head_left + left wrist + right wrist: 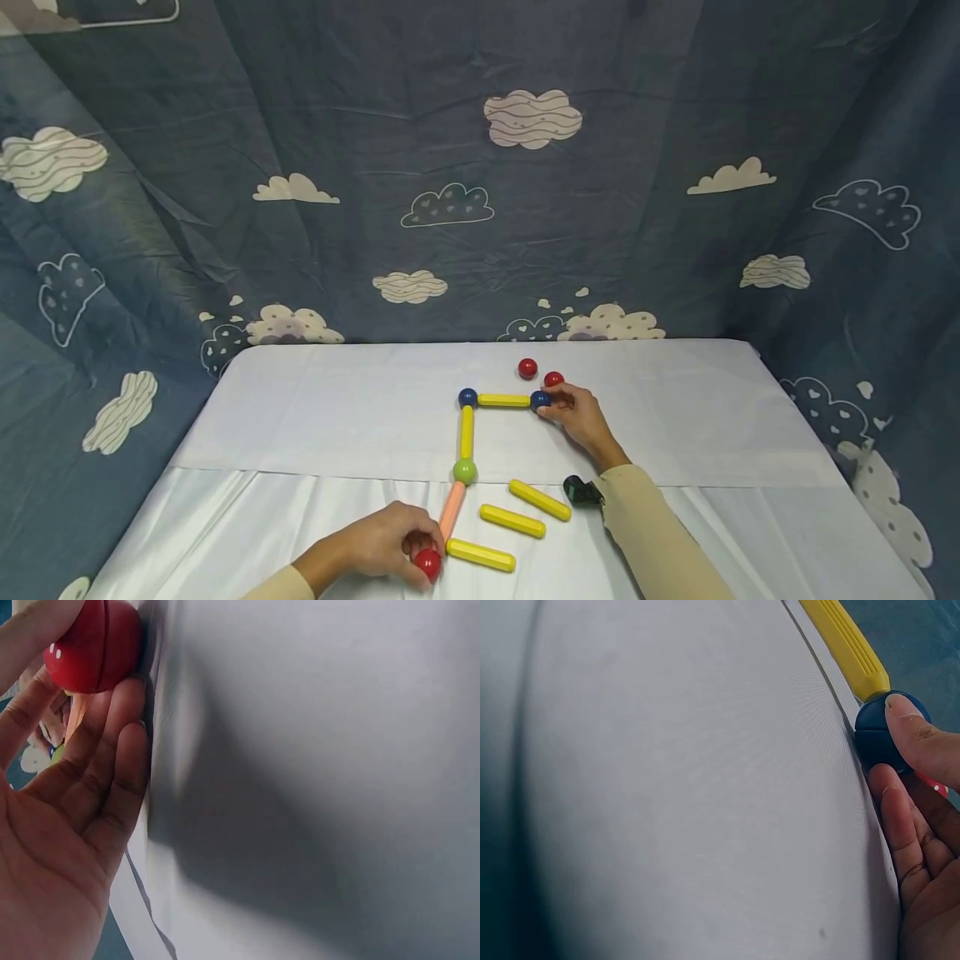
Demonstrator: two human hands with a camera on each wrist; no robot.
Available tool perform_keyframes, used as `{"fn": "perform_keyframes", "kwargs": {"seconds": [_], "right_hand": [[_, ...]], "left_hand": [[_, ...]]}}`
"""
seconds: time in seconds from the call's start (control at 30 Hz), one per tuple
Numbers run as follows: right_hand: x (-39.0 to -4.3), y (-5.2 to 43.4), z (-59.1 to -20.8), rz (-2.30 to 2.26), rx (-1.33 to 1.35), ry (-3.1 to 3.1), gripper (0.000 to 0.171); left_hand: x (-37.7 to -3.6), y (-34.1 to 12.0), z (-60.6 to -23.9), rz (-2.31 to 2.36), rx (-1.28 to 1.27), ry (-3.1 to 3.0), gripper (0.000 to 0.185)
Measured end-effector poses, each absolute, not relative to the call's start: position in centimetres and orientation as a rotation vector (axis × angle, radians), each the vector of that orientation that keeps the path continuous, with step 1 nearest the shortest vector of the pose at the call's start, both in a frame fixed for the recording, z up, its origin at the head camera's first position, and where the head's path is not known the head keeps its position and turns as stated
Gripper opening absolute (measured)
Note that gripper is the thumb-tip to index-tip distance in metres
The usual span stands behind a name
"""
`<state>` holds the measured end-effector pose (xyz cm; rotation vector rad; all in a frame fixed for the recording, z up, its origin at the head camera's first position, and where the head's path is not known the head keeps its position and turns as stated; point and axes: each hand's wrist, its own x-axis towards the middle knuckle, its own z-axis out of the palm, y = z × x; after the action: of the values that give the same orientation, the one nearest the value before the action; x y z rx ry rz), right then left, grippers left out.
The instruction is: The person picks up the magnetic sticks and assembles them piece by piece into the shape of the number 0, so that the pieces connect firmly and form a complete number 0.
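Observation:
A flat chain of rods and balls lies on the white table (300, 400). It runs from a blue ball (540, 400) along a yellow rod (504, 401) to a second blue ball (467, 397). From there it goes down a yellow rod (467, 432) to a green ball (464, 471) and an orange rod (452, 510). My right hand (552, 403) pinches the first blue ball (881, 735), thumb on top, at the yellow rod's (847, 645) end. My left hand (422, 552) pinches a red ball (428, 564) at the orange rod's near end. In the left wrist view my fingers (112, 750) cup that red ball (94, 641).
Three loose yellow rods (539, 500) (512, 521) (481, 555) lie between my forearms near the front edge. Two loose red balls (527, 367) (553, 379) sit just beyond my right hand. A blue cloud-print cloth (480, 208) hangs behind and beside the table.

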<state>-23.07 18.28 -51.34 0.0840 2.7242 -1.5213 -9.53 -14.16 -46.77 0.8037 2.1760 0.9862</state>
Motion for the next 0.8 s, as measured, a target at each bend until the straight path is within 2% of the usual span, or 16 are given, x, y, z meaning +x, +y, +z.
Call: {"fn": "perform_keyframes", "kwargs": {"seconds": [0.8], "right_hand": [[-23.1,18.2,-51.2,-1.514,0.085,2.718,0.039]], "left_hand": [[-8.7,-12.5,-47.8,1.059,0.845,2.240,0.024]]}}
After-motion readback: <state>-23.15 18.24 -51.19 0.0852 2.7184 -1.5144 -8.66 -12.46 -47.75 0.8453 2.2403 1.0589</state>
